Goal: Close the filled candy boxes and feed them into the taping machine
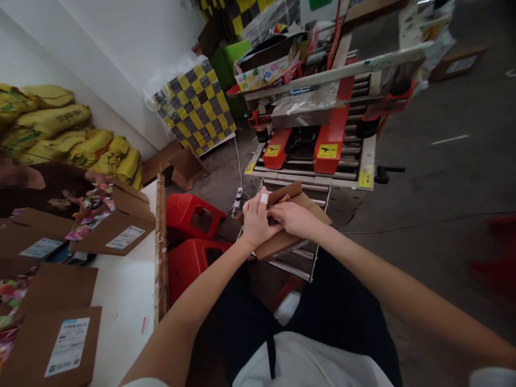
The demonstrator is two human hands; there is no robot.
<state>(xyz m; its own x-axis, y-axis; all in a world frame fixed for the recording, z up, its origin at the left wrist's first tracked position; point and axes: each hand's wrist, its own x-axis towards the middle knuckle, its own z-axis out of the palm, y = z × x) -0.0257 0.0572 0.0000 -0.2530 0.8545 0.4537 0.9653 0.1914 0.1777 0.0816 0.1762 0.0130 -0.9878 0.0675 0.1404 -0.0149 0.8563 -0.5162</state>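
Note:
A small brown cardboard box (pixel 310 207) with raised flaps rests on the roller conveyor in front of me. My left hand (pixel 258 217) is closed over its left side, fingers bent, with a white wrap around one finger. Close beside it, my right hand (pixel 292 217) has its fingers pressed together at the middle of the box, on the cardboard. The two hands nearly touch. Most of the box's inside is hidden beneath them, and a small orange-brown piece shows just beyond the fingers.
Ahead, a red carton-sealing machine (pixel 336 129) stands over the roller conveyor (pixel 290 269). Red stools (pixel 193 215) are at left. On the white table (pixel 121 290) stand labelled cartons (pixel 124 236) filled with colourful packets, and a person is behind it. Yellow sacks (pixel 56 121) lie piled by the wall.

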